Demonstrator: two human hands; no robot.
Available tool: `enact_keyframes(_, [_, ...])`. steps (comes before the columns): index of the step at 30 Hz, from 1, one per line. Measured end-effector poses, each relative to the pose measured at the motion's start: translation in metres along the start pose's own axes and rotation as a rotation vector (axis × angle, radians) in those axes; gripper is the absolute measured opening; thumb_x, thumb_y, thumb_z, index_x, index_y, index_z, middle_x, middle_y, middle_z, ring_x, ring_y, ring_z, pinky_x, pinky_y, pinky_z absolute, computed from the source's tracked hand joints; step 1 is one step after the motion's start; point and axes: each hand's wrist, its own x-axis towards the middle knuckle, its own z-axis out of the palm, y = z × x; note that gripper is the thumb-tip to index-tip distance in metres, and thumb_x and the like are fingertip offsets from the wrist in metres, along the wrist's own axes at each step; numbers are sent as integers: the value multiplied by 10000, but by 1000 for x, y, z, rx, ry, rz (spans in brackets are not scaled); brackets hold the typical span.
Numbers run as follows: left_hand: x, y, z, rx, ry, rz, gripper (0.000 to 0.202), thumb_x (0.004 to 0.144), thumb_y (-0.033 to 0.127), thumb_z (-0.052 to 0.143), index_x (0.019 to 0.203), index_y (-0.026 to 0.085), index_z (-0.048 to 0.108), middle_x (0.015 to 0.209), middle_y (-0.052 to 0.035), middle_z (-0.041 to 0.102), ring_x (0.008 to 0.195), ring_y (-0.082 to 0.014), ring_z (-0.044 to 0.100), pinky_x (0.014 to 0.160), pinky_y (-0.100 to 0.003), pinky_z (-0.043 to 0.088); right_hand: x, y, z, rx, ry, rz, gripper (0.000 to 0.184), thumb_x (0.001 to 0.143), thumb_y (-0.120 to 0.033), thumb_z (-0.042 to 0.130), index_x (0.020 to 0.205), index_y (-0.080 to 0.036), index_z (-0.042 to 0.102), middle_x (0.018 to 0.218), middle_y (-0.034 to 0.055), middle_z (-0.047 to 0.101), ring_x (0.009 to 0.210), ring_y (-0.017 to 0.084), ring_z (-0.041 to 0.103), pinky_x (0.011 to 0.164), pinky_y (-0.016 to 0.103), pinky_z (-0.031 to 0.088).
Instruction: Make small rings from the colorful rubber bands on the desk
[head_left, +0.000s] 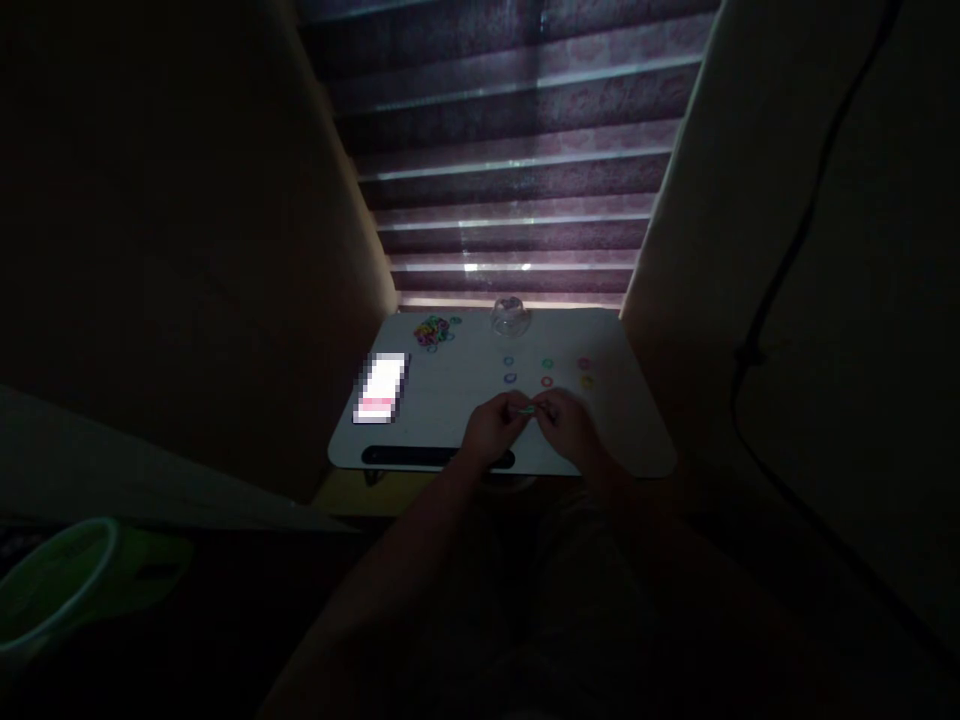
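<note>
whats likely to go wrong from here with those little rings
The small green item pinched between left hand and right hand might slip, as the grip looks slight.
Either hand could nudge the red ring, lying just beyond them.
Dim light could make the blue ring and purple ring easy to confuse.

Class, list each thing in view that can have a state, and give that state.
Left hand: fingers closed on a greenish band
Right hand: fingers closed on the same band
Phone: lying flat, screen lit
Colourful bands: heaped
Six rings: laid in two rows of three
Clear container: contents unclear
Pleated blind: lowered
Green basket: open-topped
</note>
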Motion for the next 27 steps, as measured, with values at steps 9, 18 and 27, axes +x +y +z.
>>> enact_keyframes(9, [0, 3, -1, 38, 49, -46, 169, 825, 274, 642, 973, 196, 668, 878, -9, 729, 777, -135, 658, 727, -232, 501, -1, 2, 0, -5, -12, 9, 146, 777, -169, 566, 886, -196, 661, 772, 32, 661, 657, 155, 571, 629, 264, 452])
enact_keyframes(18, [1, -6, 2, -7, 100, -58, 146, 807, 296, 656, 888, 179, 622, 807, -3, 689, 713, -123, 623, 684, -233, 477, -2, -2, 0, 6, -29, 12, 93, 780, -201, 592, 855, -212, 646, 743, 27, 657, 653, 164, 591, 613, 271, 464])
enact_keyframes(27, [-1, 0, 1, 53, 48, -50, 84, 804, 263, 618, 837, 186, 626, 748, 26, 653, 667, -105, 576, 645, -210, 435, -2, -1, -1, -27, -24, -13, 47, 773, -186, 599, 813, -205, 615, 704, 11, 623, 631, 151, 558, 605, 261, 438])
